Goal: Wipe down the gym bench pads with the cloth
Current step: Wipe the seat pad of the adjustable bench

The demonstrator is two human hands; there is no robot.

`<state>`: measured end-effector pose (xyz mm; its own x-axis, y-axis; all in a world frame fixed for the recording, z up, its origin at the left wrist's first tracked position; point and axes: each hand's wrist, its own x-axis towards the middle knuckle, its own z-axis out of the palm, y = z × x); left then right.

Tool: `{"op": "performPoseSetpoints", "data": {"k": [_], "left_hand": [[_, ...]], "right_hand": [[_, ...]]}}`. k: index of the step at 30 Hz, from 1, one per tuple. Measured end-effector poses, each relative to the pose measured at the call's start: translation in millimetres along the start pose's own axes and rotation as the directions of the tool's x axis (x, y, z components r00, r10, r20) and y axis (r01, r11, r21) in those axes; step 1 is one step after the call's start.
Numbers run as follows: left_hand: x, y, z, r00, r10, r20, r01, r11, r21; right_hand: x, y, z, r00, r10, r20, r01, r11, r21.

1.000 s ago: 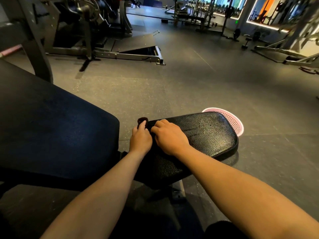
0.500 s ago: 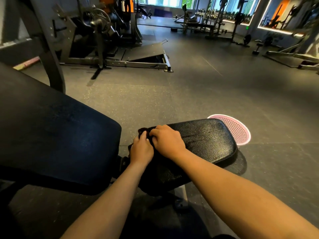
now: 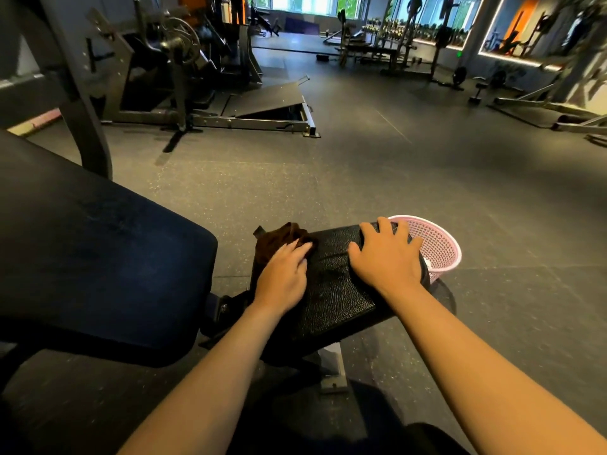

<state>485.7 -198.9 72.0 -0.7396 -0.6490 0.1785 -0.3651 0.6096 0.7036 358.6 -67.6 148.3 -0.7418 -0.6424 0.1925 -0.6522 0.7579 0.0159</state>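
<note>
A small black textured seat pad [image 3: 331,284] lies in front of me, with the large dark back pad [image 3: 92,257] to its left. A dark brown cloth [image 3: 279,238] is bunched on the seat pad's far left corner. My left hand [image 3: 282,277] lies flat on the cloth's near part, fingers straight and pressing it onto the pad. My right hand [image 3: 387,257] rests spread on the pad's right end, fingers reaching over its far edge.
A pink mesh basket [image 3: 437,247] stands on the floor just beyond the pad's right end. A metal bench foot [image 3: 333,372] sits under the pad. A leg-press machine [image 3: 203,93] stands at the far left, racks at the back. Grey rubber floor stretches between.
My right hand has left the cloth and slid right to the pad's far end. My left hand now lies flat on the cloth, which has spread out a little.
</note>
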Motion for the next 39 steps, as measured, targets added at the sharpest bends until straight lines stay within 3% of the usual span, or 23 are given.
{"op": "performPoseSetpoints", "data": {"k": [4, 8, 10, 14, 16, 20, 24, 26, 28, 33, 36, 39], "left_hand": [[7.4, -33.8, -14.8, 0.989, -0.149, -0.023, 0.148, 0.989, -0.022], [22.8, -50.3, -19.6, 0.933, -0.358, -0.043, 0.352, 0.930, -0.104], [24.4, -40.9, -13.0, 0.946, -0.318, -0.067, 0.312, 0.946, -0.087], [26.1, 4.1, 6.8, 0.999, -0.026, -0.037, 0.026, 1.000, 0.001], [29.0, 18.1, 10.4, 0.999, 0.033, 0.007, -0.033, 0.999, -0.005], [42.3, -6.9, -0.3, 1.000, 0.006, 0.010, -0.006, 0.999, 0.054], [62.6, -38.0, -9.8, 0.976, -0.219, -0.015, 0.219, 0.975, 0.042], [72.1, -36.8, -7.7, 0.965, -0.263, -0.014, 0.263, 0.965, 0.014], [77.6, -20.4, -0.5, 0.975, -0.220, -0.014, 0.220, 0.975, 0.017], [85.5, 50.9, 24.2, 0.994, 0.041, 0.102, -0.042, 0.999, 0.006], [87.1, 53.4, 22.8, 0.985, 0.083, 0.148, -0.079, 0.996, -0.034], [89.4, 26.8, 13.1, 0.991, 0.017, 0.129, -0.018, 1.000, 0.009]], "right_hand": [[-1.3, 0.9, 3.2, 1.000, -0.012, -0.006, 0.012, 1.000, -0.001], [2.0, -0.5, 2.9, 1.000, -0.005, -0.001, 0.005, 1.000, -0.003], [1.7, -2.4, 3.5, 1.000, -0.002, -0.007, 0.002, 1.000, -0.019], [3.0, -7.1, 2.2, 1.000, 0.008, -0.003, -0.008, 1.000, -0.025], [4.8, -7.9, 1.2, 1.000, 0.020, 0.010, -0.019, 1.000, -0.018], [8.8, -7.6, -0.3, 0.999, 0.016, 0.032, -0.015, 1.000, -0.014], [7.7, -6.8, 0.5, 1.000, 0.003, 0.004, -0.003, 1.000, -0.005], [7.9, -7.1, 1.1, 1.000, -0.002, -0.003, 0.002, 1.000, -0.003], [7.6, -7.8, 1.5, 1.000, -0.002, -0.006, 0.002, 1.000, -0.008], [9.6, -10.8, -0.3, 1.000, 0.023, -0.007, -0.023, 1.000, 0.011], [10.0, -8.7, -1.0, 1.000, 0.018, -0.013, -0.018, 1.000, 0.017], [10.7, -8.3, -1.9, 1.000, 0.012, -0.013, -0.012, 1.000, 0.023]]}}
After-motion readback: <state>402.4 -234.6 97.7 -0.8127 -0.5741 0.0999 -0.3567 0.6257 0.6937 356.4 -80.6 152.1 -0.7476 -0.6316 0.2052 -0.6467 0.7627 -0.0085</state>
